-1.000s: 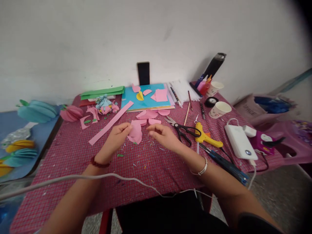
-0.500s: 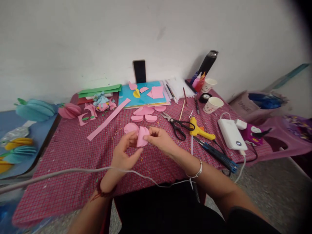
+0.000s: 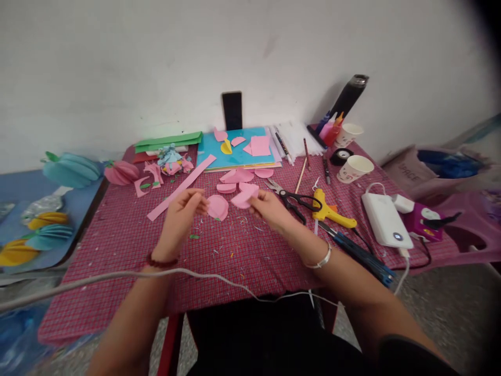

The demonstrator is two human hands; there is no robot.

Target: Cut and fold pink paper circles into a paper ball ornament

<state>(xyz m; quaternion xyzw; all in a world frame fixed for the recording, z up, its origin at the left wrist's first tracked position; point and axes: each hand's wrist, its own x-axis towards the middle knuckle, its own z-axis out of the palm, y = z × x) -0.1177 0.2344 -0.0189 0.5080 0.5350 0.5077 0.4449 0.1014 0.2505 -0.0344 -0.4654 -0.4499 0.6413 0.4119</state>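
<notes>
My right hand point(image 3: 268, 209) pinches a folded pink paper circle point(image 3: 243, 197) by its right edge, just above the table. My left hand point(image 3: 182, 214) is beside a stack of pink paper circles point(image 3: 217, 207) lying on the cloth. Its fingers are loosely bent, with the tips close to the stack's left edge; whether they touch it is unclear. Behind the hands lie more folded pink pieces, among them a half circle point(image 3: 226, 188). A long pink paper strip point(image 3: 183, 185) slants away behind my left hand.
Black scissors point(image 3: 293, 198), a yellow glue gun point(image 3: 332, 213) and a blue cutter point(image 3: 358, 253) lie to the right, near a white power bank point(image 3: 386, 219) and paper cups point(image 3: 355, 168). A white cable point(image 3: 188, 270) crosses over my forearms. Paper scraps litter the checked cloth point(image 3: 219, 271).
My left hand has moved left, away from the folded piece and towards the lying circles. My right hand has carried the folded circle slightly right and away from me. The view has shifted slightly.
</notes>
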